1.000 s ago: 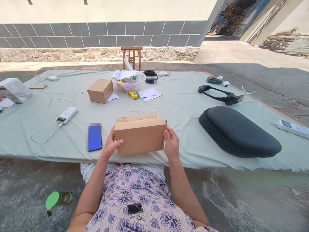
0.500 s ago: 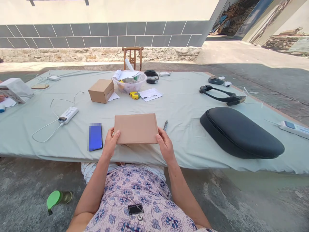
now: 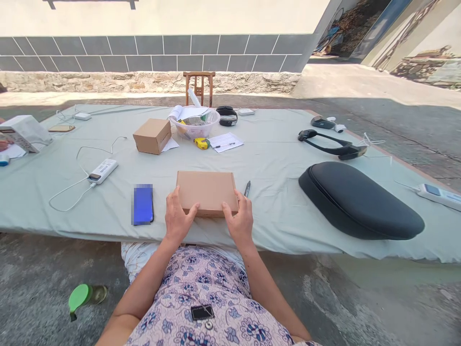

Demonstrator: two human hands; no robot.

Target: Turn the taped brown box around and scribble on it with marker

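A brown cardboard box (image 3: 207, 185) lies flat on the cloth-covered table in front of me, its plain top facing up. My left hand (image 3: 179, 215) holds its near left corner, thumb on the front edge and fingers along the side. At the near right corner, my right hand (image 3: 239, 217) grips it the same way. A dark pen (image 3: 247, 188) lies just beyond my right fingers. To the left of my left hand is a phone (image 3: 143, 204) with a blue screen.
Farther back stand a second cardboard box (image 3: 151, 136), a filled plastic basin (image 3: 196, 127), a yellow tape measure (image 3: 201, 143) and a paper sheet (image 3: 226, 142). A black padded case (image 3: 360, 199) sits right, a white power bank (image 3: 103, 171) left. A green-lidded bottle (image 3: 81, 298) stands on the ground.
The cardboard box was tilted up in both hands and has come down flat on the table. Both hands have shifted onto its near corners, with thumbs turned inward along the front.
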